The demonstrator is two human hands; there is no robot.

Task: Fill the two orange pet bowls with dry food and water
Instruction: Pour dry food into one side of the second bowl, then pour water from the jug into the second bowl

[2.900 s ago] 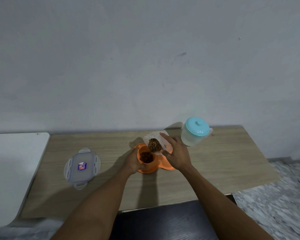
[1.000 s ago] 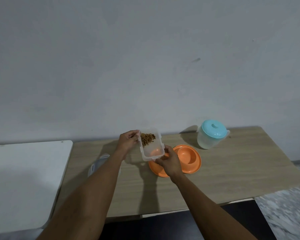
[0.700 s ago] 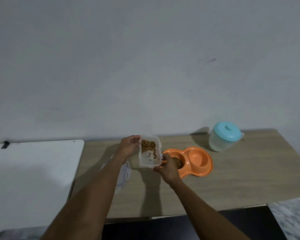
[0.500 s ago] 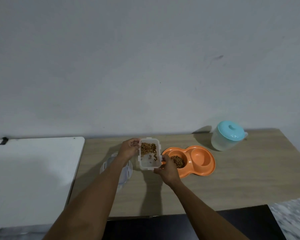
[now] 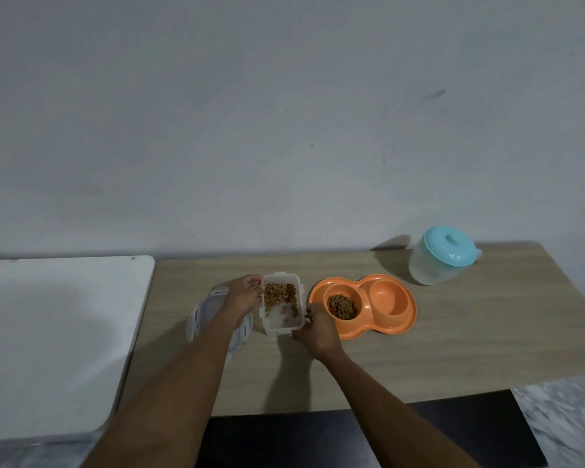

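While hands grip container, left orange bowl holds kibble; right bare

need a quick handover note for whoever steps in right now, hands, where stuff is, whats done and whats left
Left hand grips the far left end of the clear food container; right hand grips its near right side. The container sits low at the wooden table, some kibble left in it.
Its lid lies flat on the table, partly under the left forearm.
Orange double bowl: left bowl has dry food, right bowl has no food; water cannot be made out in it.
Jug with blue lid stands behind the bowls, lid on.
Done: food. Left: let go of the container, pour water into the right bowl.
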